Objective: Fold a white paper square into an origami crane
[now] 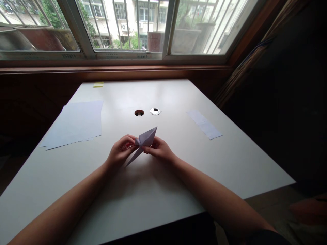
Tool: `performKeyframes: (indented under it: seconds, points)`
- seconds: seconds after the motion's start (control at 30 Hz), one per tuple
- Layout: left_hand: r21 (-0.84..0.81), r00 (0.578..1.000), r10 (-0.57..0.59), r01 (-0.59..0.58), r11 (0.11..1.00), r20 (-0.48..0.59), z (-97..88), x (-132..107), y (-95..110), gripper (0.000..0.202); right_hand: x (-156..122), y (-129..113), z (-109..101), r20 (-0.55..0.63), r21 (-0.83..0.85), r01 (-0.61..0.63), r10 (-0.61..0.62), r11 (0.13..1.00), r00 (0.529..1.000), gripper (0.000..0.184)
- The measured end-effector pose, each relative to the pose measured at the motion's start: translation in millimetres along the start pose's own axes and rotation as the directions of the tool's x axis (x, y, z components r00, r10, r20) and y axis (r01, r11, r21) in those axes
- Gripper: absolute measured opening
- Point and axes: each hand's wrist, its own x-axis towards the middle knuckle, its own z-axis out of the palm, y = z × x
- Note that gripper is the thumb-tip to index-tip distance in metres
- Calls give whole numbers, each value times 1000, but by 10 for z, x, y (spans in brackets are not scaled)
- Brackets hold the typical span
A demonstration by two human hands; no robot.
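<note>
A folded piece of pale paper (147, 136) is held between my two hands above the white table. One pointed flap rises to the upper right, and a narrow point slants down to the lower left. My left hand (124, 149) is closed, its thumb and fingers pinching the paper's left side near the middle fold. On the other side, my right hand (159, 148) is closed too, with the thumb in front and the fingers partly hidden behind the paper. The fingertips of both hands come close together at the centre of the fold.
Sheets of white paper (76, 122) lie at the table's left, with a yellow sticky pad (98, 84) near the far edge. A round hole (139, 112) and its loose cover (155, 111) are beyond my hands. A paper strip (204, 124) lies at right on the table (230, 163).
</note>
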Motion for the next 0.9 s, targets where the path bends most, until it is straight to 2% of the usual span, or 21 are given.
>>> performKeyframes:
  seconds: [0.37,0.6,0.9]
  points:
    - [21,999,-30,31,999,-15,-34,6,-74,14,4,-11,5,-22,-110,1,-3,994,1000,34]
    - [-8,1000,31,-31,999,4,26,4,-19,13,-8,-53,25,12,-183,8,-6,983,1000,35]
    - [-16,993,-105,104,994,-57,-26,22,-38,22,-7,-23,30,37,-192,26,-19,981,999,31]
